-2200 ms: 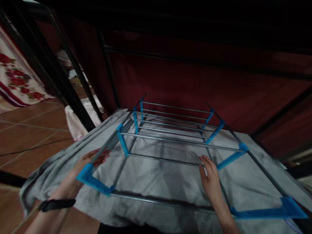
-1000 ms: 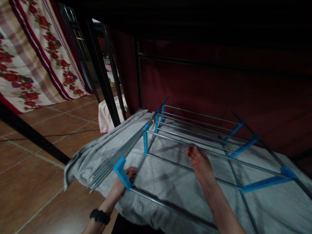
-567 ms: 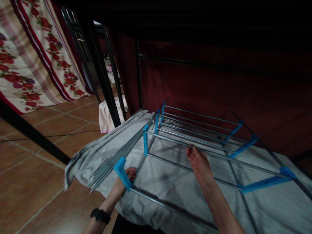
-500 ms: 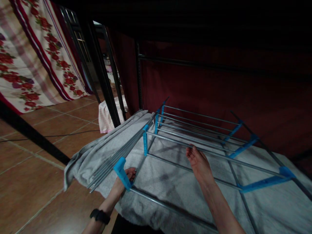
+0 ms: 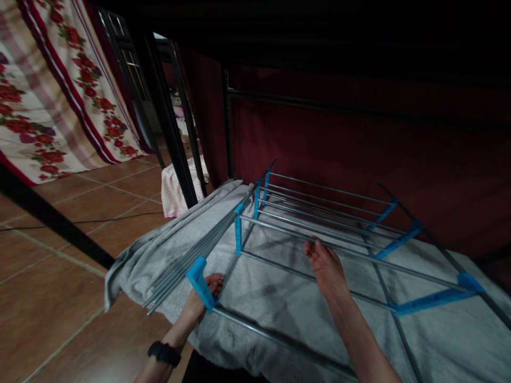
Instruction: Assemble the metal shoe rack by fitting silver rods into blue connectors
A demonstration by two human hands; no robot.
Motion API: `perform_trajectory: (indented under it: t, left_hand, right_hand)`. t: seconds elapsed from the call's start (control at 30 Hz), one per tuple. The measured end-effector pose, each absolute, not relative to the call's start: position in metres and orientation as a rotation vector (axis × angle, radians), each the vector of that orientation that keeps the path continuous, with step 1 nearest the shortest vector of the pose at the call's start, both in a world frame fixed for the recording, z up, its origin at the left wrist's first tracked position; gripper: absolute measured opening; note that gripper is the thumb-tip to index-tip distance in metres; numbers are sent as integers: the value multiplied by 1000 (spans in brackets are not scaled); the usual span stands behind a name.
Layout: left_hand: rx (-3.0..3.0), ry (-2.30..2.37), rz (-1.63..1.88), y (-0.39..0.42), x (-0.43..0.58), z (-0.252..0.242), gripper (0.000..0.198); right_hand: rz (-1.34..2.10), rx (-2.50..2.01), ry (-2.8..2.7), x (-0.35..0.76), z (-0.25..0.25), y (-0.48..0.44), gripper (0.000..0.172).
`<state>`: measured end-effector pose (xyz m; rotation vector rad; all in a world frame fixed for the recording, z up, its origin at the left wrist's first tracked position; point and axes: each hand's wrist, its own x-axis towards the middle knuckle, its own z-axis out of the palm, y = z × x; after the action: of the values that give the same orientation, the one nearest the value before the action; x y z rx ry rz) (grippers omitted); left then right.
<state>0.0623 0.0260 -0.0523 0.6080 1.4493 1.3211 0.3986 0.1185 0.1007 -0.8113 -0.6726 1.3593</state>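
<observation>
Grey towel [image 5: 279,303] under my flat right hand [image 5: 327,266], fingers pressed together, tips touching a rail [image 5: 359,254]; left hand [image 5: 205,290] half hidden behind blue bracket [image 5: 198,279], grip unclear.

Drying rack [image 5: 238,234], steel rails with blue plastic joints, stands unfolded; grey towel [image 5: 259,298] lies spread beneath its rails, left edge drooping.

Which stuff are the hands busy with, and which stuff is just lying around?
In use: drying rack, grey towel under its rails, left hand at its blue corner, right hand flat on the towel.
Lying about: pink cloth, flowered sheet, black posts.
</observation>
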Motion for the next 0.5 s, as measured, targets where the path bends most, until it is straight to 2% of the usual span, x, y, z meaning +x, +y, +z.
perform_trajectory:
  t: [0.13, 0.5]
  left_hand:
    - [585, 1402, 1347, 28, 62, -56, 62]
    - [692, 1431, 1316, 27, 58, -58, 54]
  right_hand:
    - [1365, -818, -675, 399, 101, 119, 28]
    - [1448, -816, -680, 399, 100, 111, 27]
